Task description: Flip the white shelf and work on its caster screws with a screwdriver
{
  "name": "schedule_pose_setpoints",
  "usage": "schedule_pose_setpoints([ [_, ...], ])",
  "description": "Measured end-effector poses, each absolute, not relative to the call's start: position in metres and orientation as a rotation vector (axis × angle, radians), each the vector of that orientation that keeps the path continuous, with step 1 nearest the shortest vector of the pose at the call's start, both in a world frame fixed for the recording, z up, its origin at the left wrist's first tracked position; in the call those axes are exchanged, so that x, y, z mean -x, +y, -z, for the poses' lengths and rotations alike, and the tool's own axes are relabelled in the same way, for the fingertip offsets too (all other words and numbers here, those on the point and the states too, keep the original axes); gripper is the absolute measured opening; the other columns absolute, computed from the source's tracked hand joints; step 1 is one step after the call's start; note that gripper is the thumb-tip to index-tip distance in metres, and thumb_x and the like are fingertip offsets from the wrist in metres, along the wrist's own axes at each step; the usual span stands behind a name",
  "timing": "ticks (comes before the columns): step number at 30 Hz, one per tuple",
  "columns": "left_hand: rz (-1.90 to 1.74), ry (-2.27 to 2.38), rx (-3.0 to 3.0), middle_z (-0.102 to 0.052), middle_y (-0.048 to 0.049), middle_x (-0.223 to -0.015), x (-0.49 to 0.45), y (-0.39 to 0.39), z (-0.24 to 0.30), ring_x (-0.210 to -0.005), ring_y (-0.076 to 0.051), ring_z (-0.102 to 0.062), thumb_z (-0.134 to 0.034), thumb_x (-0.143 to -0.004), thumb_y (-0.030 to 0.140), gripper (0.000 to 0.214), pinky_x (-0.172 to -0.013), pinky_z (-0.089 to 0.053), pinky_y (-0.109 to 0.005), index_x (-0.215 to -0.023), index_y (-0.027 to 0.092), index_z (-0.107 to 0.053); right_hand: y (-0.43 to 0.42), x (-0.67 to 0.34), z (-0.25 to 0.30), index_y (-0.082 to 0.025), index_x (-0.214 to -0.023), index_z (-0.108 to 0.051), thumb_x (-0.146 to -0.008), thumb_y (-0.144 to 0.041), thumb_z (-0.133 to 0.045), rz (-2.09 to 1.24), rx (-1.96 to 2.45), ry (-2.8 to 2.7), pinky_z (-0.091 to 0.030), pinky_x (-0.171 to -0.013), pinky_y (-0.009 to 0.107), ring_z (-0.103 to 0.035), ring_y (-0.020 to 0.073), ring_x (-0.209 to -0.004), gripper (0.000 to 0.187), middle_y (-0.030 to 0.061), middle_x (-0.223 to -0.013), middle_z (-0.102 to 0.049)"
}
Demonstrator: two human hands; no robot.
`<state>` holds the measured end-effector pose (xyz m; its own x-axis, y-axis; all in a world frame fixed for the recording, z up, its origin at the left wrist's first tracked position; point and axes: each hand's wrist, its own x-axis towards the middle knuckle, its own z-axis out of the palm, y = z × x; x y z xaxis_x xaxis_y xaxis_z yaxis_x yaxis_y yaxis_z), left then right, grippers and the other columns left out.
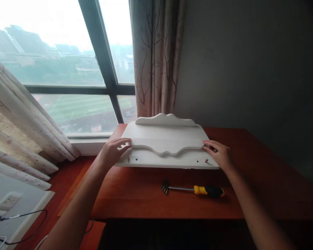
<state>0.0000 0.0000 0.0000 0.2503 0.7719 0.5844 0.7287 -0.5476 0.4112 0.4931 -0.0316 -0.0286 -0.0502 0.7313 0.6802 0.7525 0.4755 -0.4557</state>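
A white wooden panel (156,133) lies flat on a red-brown desk (135,201). A white scalloped rail (167,146) rests across its near half, and a second scalloped piece (165,120) stands along its far edge. My left hand (112,152) grips the rail's left end with fingers curled over it. At the rail's right end is my right hand (219,154), fingers closed on it. Small holes and pegs (198,161) show along the panel's near edge.
A yellow and black screwdriver (198,190) lies on the desk in front of the panel, beside a few dark screws (165,186). Behind are a window (67,69), patterned curtains (156,59) and a grey wall. A socket (9,199) and cables sit at lower left.
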Motion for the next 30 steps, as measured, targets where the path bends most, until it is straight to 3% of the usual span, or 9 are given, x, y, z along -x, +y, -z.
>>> schedule_pose_setpoints([
  [5, -1.257, 1.479, -2.398, -0.075, -0.0084, -0.113, -0.001, -0.001, -0.001, -0.079, -0.019, -0.069, -0.066, -0.089, 0.048, 0.034, -0.072, -0.058, -0.033, -0.109, 0.022, -0.074, -0.030, -0.498, 0.034, -0.025, -0.105, -0.076, -0.094, -0.035, -0.058, 0.051, 1.283, -1.701, -0.054, -0.098, 0.046, -0.070, 0.0273, -0.104, 0.024, 0.0074, -0.111, -0.075],
  [10, -1.296, 1.574, -2.335, -0.070, -0.0097, -0.125, 0.002, 0.002, 0.004, -0.103, -0.024, -0.069, -0.060, -0.093, 0.045, 0.033, -0.086, -0.058, -0.037, -0.115, 0.023, -0.071, -0.020, -0.509, 0.052, -0.023, -0.117, -0.072, -0.090, -0.037, -0.059, -0.163, 1.371, -1.550, -0.047, -0.107, 0.050, -0.062, 0.0292, -0.120, 0.032, 0.0104, -0.129, -0.068],
  [15, -1.218, 1.694, -2.135, -0.063, -0.0160, -0.135, 0.008, 0.011, 0.014, -0.122, -0.032, -0.061, -0.054, -0.092, 0.050, 0.051, -0.094, -0.056, -0.043, -0.131, 0.017, -0.061, -0.007, -0.520, 0.077, -0.020, -0.129, -0.063, -0.089, -0.046, -0.060, -0.323, 1.427, -1.446, -0.051, -0.102, 0.052, -0.063, 0.0314, -0.121, 0.048, 0.0157, -0.132, -0.066],
  [30, -1.095, 1.745, -1.911, -0.062, -0.0149, -0.138, 0.009, -0.020, 0.013, -0.125, -0.032, -0.060, -0.051, -0.087, 0.052, 0.056, -0.105, -0.050, -0.044, -0.127, 0.016, -0.062, -0.049, -0.517, 0.077, -0.028, -0.125, -0.065, -0.087, -0.056, -0.064, -0.529, 1.480, -1.333, -0.038, -0.116, 0.053, -0.053, 0.0321, -0.135, 0.048, 0.0080, -0.141, -0.060],
])
